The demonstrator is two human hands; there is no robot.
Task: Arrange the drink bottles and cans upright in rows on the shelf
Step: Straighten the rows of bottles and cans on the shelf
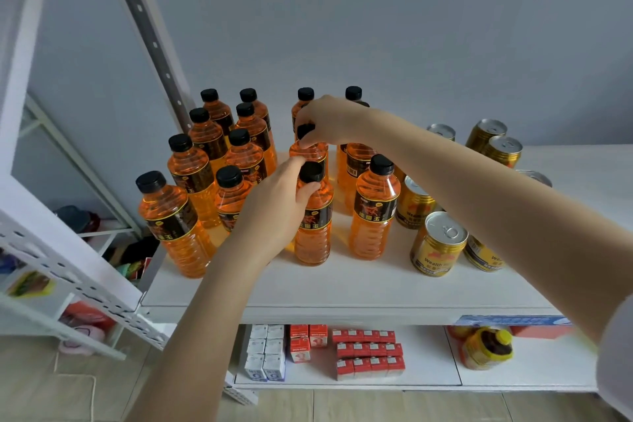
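Left hand (274, 205) grips front bottle (313, 233) at the neck, thumb just under the black cap, fingers round the back. Right hand (329, 120) reaches over from the right and its fingertips pinch the cap of mid bottle (310, 151), directly behind the front one. Hands close together, not touching. Both bottles upright on shelf (342, 288), mid-shelf. Left bottles (191, 175): eight orange ones upright in two rows running front to back. More bottles (376, 212) upright just right of the held pair and behind them. Gold cans (438, 243) upright at the right, loosely grouped. Lower shelf (428, 363) holds small cartons (370, 353).
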